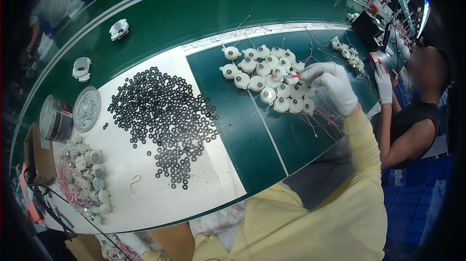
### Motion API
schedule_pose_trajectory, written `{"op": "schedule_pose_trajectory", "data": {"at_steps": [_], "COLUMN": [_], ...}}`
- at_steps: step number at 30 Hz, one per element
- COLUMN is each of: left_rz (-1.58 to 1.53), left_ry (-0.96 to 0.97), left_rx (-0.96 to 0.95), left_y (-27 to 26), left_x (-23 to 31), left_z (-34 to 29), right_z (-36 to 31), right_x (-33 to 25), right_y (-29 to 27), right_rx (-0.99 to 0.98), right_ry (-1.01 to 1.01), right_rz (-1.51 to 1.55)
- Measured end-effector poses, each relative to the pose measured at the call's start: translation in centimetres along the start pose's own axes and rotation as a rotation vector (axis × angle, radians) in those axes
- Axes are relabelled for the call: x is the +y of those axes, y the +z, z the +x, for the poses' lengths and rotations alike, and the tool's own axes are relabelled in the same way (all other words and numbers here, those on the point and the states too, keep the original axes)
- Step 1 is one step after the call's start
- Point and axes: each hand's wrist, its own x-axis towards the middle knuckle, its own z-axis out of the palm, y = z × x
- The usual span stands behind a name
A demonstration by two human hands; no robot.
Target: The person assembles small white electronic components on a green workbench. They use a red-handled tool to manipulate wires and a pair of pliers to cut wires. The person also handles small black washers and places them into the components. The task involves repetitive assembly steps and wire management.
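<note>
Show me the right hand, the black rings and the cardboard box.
Right hand (336, 85): head view, back of the hand.
Black rings (156, 102): head view, rings near the middle.
Cardboard box (44, 163): head view, its brown side wall.

The right hand wears a glove of matt white, knitted-looking cloth; the yellow sleeve is soft, dull fabric. Round cream motors near the far edge of the table show smooth, faintly glossy plastic. The black rings look matt and rubbery, the box by the left edge plain cardboard.
</note>
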Motion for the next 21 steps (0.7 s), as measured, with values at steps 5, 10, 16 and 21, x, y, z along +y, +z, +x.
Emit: {"op": "schedule_pose_trajectory", "data": {"at_steps": [5,10,16,21], "left_rz": [-0.014,-0.062,-0.065,-0.063], "left_ry": [-0.034,0.053,0.036,0.033], "left_rx": [0.015,0.076,0.054,0.04], "left_y": [0.1,2.3,1.6,0.7], "left_x": [0.1,-3.3,-1.8,-0.6], "left_z": [-0.1,0.6,0.4,0.1], "right_z": [-0.2,0.2,0.6,0.6], "right_x": [-0.5,-1.1,-0.3,0.1], "right_y": [-1.1,-0.9,0.2,-0.6], "right_rx": [0.039,0.047,0.067,0.03], "right_ry": [-0.023,-0.097,-0.023,-0.01], "right_rz": [-0.031,-0.125,-0.03,-0.04]}}
